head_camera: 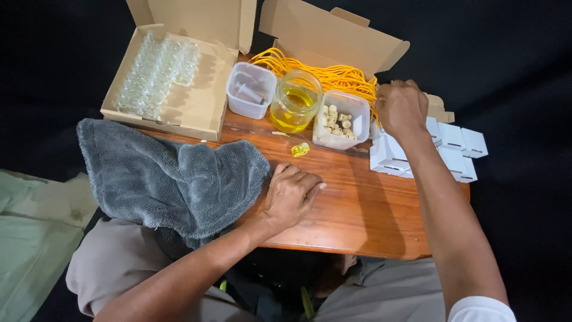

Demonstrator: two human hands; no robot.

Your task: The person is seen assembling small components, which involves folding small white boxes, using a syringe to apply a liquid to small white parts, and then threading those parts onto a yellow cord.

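The left hand [292, 197] rests palm down on the near part of the brown wooden tabletop [357, 209], fingers loosely curled; its grip holds nothing. Its heel touches the right edge of a grey shaggy microfibre cloth [173, 179], which lies spread over the near left corner.

Just beyond the left fingertips, a single small clear vial filled with yellow liquid [300, 149] lies on the bare wood, apart from both hands. By appearance, this is the only filled unit on the tabletop.

Farther on, three containers stand in a row: a clear plastic tub holding a syringe [251, 89] on the left, a round glass jar part-filled with yellow liquid [295, 101] in the middle, and a clear plastic tub of small cork stoppers [341, 119] on the right.

The right hand [402, 107] is raised at the far right, closed into a fist above a group of small white cardboard boxes [453, 146]. Whether its grip holds anything cannot be told.

At the far left, an open brown cardboard box [190, 107] holds rows of empty clear glass vials [155, 71]; these appear unfilled. A bundle of yellow cord [333, 74] lies behind the tubs, in front of a second open cardboard box [328, 36].
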